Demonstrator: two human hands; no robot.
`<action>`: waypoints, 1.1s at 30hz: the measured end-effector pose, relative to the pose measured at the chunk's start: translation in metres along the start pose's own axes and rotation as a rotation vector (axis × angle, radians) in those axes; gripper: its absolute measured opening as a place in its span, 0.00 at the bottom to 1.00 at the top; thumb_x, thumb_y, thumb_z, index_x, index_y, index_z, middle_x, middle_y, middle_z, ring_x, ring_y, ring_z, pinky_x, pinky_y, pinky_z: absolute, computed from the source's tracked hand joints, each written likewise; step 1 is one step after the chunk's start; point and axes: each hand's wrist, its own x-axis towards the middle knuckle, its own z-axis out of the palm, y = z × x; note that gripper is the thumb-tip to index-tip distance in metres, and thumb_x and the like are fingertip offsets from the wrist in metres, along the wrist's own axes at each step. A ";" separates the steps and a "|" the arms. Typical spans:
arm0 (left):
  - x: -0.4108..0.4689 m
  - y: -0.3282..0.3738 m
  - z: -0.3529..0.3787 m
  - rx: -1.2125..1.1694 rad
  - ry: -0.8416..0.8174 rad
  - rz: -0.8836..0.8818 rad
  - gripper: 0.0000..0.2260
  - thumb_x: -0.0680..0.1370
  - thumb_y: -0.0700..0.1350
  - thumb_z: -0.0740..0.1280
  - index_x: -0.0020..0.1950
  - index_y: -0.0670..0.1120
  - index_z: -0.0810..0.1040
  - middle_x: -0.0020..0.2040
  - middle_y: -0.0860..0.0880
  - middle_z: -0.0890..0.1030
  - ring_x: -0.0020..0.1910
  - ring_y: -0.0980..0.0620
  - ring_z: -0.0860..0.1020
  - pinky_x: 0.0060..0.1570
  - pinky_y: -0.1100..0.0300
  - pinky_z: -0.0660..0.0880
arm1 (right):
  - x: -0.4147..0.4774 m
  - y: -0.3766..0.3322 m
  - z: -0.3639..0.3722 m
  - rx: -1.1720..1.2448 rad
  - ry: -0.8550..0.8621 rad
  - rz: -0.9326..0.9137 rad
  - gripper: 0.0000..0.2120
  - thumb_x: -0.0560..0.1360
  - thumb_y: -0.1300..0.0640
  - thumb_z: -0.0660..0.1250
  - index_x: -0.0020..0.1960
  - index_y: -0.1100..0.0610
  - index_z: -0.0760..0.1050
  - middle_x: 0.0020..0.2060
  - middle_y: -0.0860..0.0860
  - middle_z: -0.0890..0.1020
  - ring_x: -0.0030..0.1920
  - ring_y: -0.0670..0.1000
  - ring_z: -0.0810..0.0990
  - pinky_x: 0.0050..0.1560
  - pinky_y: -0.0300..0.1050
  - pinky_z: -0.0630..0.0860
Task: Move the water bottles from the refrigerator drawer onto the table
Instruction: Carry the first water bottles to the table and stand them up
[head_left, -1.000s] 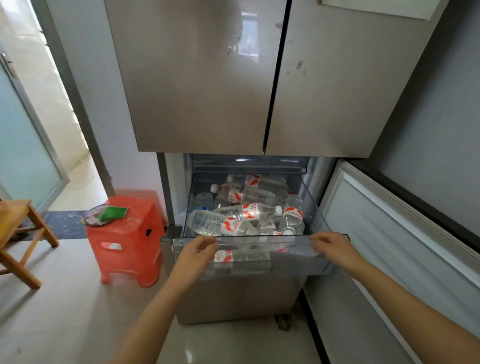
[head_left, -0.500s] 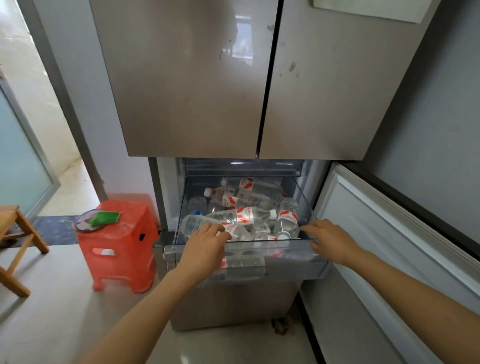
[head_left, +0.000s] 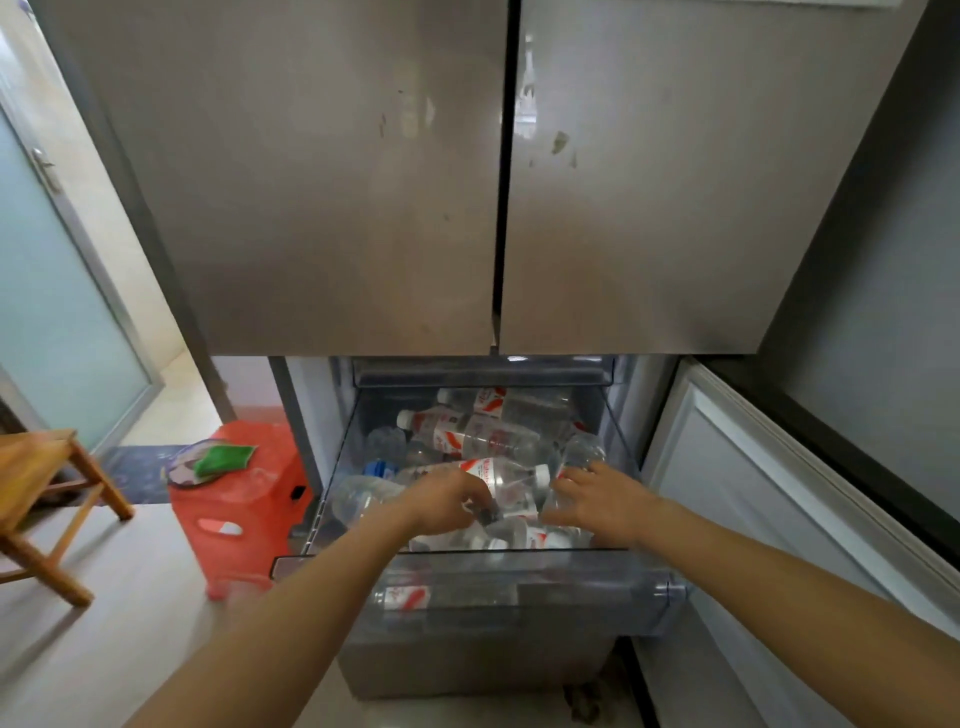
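The clear refrigerator drawer (head_left: 571, 560) is pulled out and holds several clear water bottles (head_left: 483, 431) with red-and-white labels, most lying on their sides. Both my hands are inside it. My left hand (head_left: 447, 501) curls over a bottle lying crosswise (head_left: 511, 475), its white cap pointing right. My right hand (head_left: 597, 499) wraps thumb and fingers round an upright bottle (head_left: 584, 449) at the drawer's right side. One more bottle shows through the drawer's front wall (head_left: 410, 597). No table is in view.
The two upper refrigerator doors (head_left: 363, 182) are closed above the drawer. The lower door (head_left: 753, 493) stands open at my right. A red plastic stool (head_left: 244, 514) with a plate and a green item (head_left: 223, 457) stands left of the fridge, beside a wooden stool (head_left: 41, 467).
Both hands left the drawer's front rim and reached in over the bottles. The left now closes on the crosswise bottle, the right on the upright one. The view has moved closer.
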 end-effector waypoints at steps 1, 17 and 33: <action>0.006 0.002 0.003 -0.029 -0.030 0.004 0.13 0.76 0.38 0.63 0.60 0.45 0.76 0.61 0.48 0.77 0.59 0.52 0.75 0.61 0.61 0.70 | 0.002 0.003 0.003 0.008 0.004 -0.009 0.31 0.75 0.61 0.63 0.73 0.46 0.56 0.70 0.59 0.62 0.71 0.61 0.59 0.67 0.59 0.60; 0.032 -0.015 0.018 0.678 -0.377 0.122 0.30 0.73 0.40 0.68 0.71 0.55 0.61 0.71 0.47 0.65 0.69 0.44 0.65 0.67 0.47 0.63 | 0.027 0.020 0.044 0.197 0.156 -0.059 0.33 0.71 0.69 0.64 0.72 0.52 0.60 0.68 0.57 0.67 0.69 0.58 0.64 0.66 0.57 0.60; -0.017 -0.011 -0.024 -0.487 0.400 -0.026 0.26 0.58 0.57 0.72 0.54 0.61 0.66 0.53 0.55 0.76 0.53 0.57 0.76 0.54 0.63 0.73 | -0.001 0.049 -0.007 1.688 0.622 0.657 0.30 0.64 0.66 0.75 0.62 0.59 0.66 0.49 0.50 0.76 0.51 0.52 0.78 0.41 0.37 0.72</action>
